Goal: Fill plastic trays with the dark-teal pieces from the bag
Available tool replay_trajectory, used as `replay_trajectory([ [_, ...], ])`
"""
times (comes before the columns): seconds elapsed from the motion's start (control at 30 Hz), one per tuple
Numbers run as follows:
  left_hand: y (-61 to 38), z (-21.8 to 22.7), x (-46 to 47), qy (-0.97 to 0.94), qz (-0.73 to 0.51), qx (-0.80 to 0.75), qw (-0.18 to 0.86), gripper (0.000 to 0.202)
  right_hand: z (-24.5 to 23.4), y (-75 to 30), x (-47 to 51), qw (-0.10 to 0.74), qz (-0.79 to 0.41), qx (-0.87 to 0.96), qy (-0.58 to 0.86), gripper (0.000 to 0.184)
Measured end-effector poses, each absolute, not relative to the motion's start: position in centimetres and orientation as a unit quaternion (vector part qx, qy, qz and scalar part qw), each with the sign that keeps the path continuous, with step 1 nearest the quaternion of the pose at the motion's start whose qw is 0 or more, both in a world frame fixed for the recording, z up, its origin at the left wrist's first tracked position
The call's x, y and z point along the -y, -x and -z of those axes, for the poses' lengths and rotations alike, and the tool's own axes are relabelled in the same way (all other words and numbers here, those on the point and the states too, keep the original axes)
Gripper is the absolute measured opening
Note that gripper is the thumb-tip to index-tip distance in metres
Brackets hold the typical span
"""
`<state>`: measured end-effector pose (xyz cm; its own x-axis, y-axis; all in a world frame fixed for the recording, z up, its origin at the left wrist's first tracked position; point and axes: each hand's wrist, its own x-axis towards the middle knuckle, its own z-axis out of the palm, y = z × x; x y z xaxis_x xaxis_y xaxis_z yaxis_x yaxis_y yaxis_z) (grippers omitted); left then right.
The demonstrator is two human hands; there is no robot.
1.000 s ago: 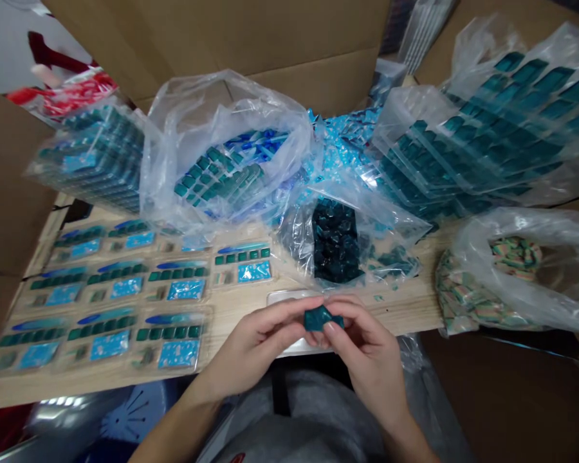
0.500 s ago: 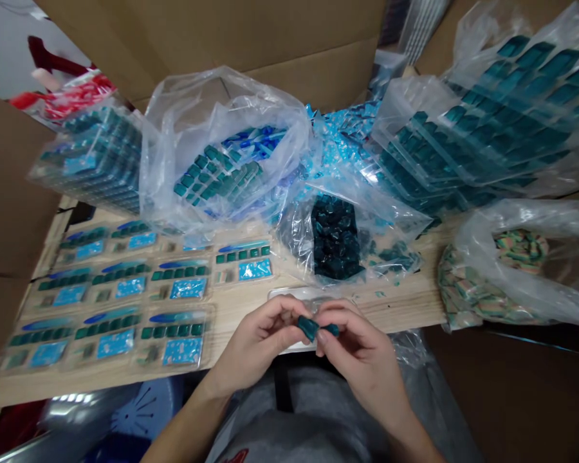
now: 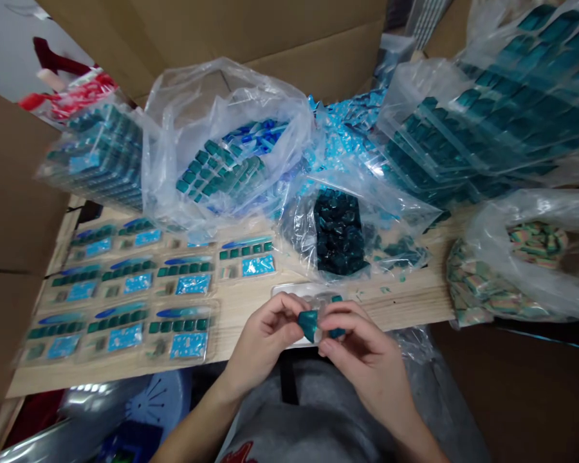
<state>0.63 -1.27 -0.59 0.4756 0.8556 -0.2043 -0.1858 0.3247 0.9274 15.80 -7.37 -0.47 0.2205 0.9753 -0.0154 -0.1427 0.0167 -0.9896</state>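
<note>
I'm pinching a glossy teal piece, the same teal as the rows on the cards, which are showing speckled sky-blue labels; green, pink and cream striped pieces are showing to my right.

Ahead of your fingers, a tray sits just in the way, with a bag right behind it. Cards crowd the left; rightward, bare board gives room until the striped bag.
</note>
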Motion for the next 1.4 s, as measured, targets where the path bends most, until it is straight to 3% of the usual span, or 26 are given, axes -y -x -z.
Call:
replay_trajectory([
  [0.17, -0.9, -0.1, 1.7, -0.547, -0.384, -0.395, 0.630, 0.025, 0.6, -15.5, 7.4, 0.578, -0.443, 0.441, 0.524, 0.018],
  [0.3, -1.2, 0.0, 2.2, -0.565, -0.384, -0.403, 0.609, 0.025, 0.8, -15.3, 7.4, 0.581, -0.435, 0.441, 0.528, 0.015],
  [0.53, -0.8, 0.2, 2.0, -0.648, -0.350, -0.373, 0.564, 0.016, 0.6, -15.5, 7.0, 0.590, -0.548, 0.331, 0.492, 0.010],
  [0.67, -1.0, 0.2, 1.9, -0.561, -0.359, -0.401, 0.629, 0.009, 0.8, -15.6, 7.2, 0.599, -0.563, 0.306, 0.481, 0.009],
  [0.83, -1.4, 0.1, 1.5, -0.300, -0.353, -0.359, 0.811, 0.022, 1.4, -16.0, 7.7, 0.612, -0.574, 0.272, 0.471, 0.027],
  [1.03, -1.6, -0.3, 1.4, -0.239, -0.351, -0.341, 0.839, 0.027, 2.0, -16.6, 8.0, 0.655, -0.581, 0.212, 0.434, 0.024],
  [1.2, -1.6, 0.0, 1.8, -0.344, -0.384, -0.389, 0.764, 0.032, 2.7, -16.8, 8.4, 0.634, -0.578, 0.217, 0.465, 0.020],
  [1.4, -1.3, -0.3, 2.2, -0.598, -0.406, -0.470, 0.508, 0.014, 3.3, -17.2, 9.1, 0.595, -0.529, 0.272, 0.541, 0.023],
])
